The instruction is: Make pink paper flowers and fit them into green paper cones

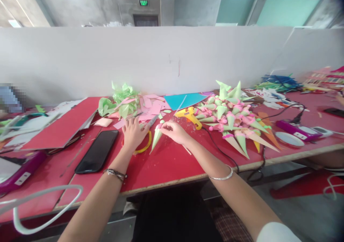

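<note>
A pale green paper cone (156, 138) with pink and white bits at its wide end lies on the red table, its tip toward me. My right hand (174, 131) pinches at that pink end with thumb and forefinger. To its left, my left hand (134, 132) rests over scissors (153, 121), fingers spread, beside a yellow ring (146, 145) partly hidden by the hand. Behind my right hand lies a yellow glue gun (189, 117). A heap of similar cones (231, 114), green and pink, is piled to the right.
A black phone (97, 151) lies left of my left hand. Green paper scraps (125, 98), pink scraps (153, 105) and a blue sheet (182, 101) are at the back. Purple power strips (298, 131) sit at both sides. A cable crosses the front edge at right.
</note>
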### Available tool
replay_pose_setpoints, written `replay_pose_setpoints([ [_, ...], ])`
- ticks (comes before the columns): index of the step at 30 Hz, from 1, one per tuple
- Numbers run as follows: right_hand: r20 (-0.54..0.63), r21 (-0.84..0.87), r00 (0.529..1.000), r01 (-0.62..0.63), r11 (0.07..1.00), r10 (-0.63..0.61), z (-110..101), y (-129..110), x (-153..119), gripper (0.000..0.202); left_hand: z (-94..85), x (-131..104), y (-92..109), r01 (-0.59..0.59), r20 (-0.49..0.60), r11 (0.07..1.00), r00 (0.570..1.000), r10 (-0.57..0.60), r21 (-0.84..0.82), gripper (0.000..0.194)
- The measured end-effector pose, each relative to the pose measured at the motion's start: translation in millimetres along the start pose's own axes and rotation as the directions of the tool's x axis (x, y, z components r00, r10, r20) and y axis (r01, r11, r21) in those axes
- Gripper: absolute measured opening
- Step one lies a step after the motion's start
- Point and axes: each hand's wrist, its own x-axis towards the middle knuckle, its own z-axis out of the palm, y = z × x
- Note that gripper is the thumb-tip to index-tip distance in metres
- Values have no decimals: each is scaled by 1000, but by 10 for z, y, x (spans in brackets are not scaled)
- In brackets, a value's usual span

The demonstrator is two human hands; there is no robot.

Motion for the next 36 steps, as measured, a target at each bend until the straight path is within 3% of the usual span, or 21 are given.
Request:
replay_pose_setpoints([
  [3,101,-51,991,-84,995,89,21,48,-15,12,54,27,-90,-10,161,992,987,-10,124,56],
  [7,90,-125,987,-124,984,135,38,98,-13,13,70,61,-144,-23,227,983,974,-19,181,50],
  [11,-45,-152,998,-56,987,49,31,106,13,14,85,95,-173,-69,193,987,980,40,147,41],
  [14,-147,-118,988,20,993,-37,17,50,17,10,88,104,-147,-224,137,973,964,229,-54,36],
  [18,-87,-14,984,153,988,-154,18,-59,-13,9,43,54,-28,-386,36,879,911,412,-280,42],
  [21,-38,22,982,186,982,-185,38,-105,-37,8,5,-4,48,-397,35,870,905,424,-293,47],
  [27,-86,92,983,170,981,-162,60,-124,-53,8,1,-64,96,-397,48,875,904,425,-276,52],
  [36,-160,28,973,171,985,-165,56,-118,-50,7,-4,-109,169,-393,31,869,907,421,-299,53],
])
